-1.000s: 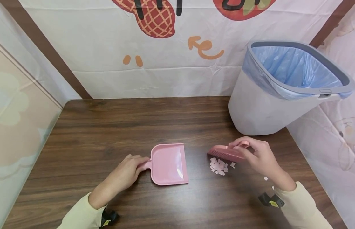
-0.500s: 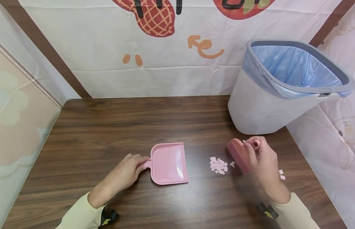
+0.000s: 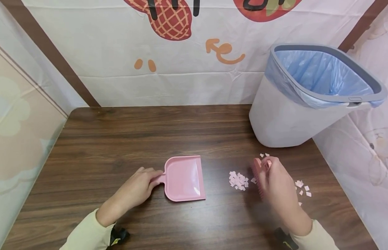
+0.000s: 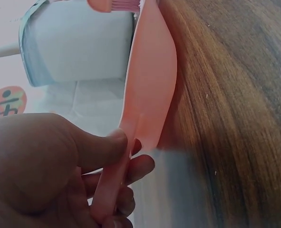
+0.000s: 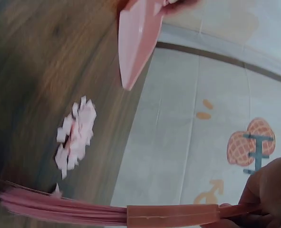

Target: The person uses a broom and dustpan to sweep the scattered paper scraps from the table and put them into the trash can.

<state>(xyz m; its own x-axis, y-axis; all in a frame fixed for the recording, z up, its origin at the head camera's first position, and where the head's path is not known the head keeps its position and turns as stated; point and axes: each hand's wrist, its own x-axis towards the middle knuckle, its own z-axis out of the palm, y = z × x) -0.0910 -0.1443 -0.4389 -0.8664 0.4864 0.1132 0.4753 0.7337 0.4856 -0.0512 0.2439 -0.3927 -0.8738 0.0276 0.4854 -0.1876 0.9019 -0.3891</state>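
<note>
My left hand (image 3: 137, 189) grips the handle of a pink dustpan (image 3: 182, 178), which lies on the table with its flat lip facing right. In the left wrist view, thumb and fingers pinch that handle (image 4: 114, 185). My right hand (image 3: 279, 189) holds a pink hand brush (image 3: 257, 170) by its handle, bristles toward the left. Between brush and dustpan lies a small heap of pale pink paper scraps (image 3: 238, 181). One loose scrap (image 3: 253, 180) sits at the bristles. In the right wrist view the bristles (image 5: 59, 207) reach down near the heap (image 5: 77, 135).
A white bin (image 3: 281, 118) with a blue liner bag stands at the table's back right. More paper scraps (image 3: 307, 188) lie right of my right hand, and two scraps (image 3: 264, 155) lie near the bin's foot. A printed cloth (image 3: 181, 86) hangs behind the brown table (image 3: 143, 132).
The brush has moved from above the heap to its right side and turned so the bristles face left. Scraps right of the hand have come into sight. The left hand and dustpan stay put.
</note>
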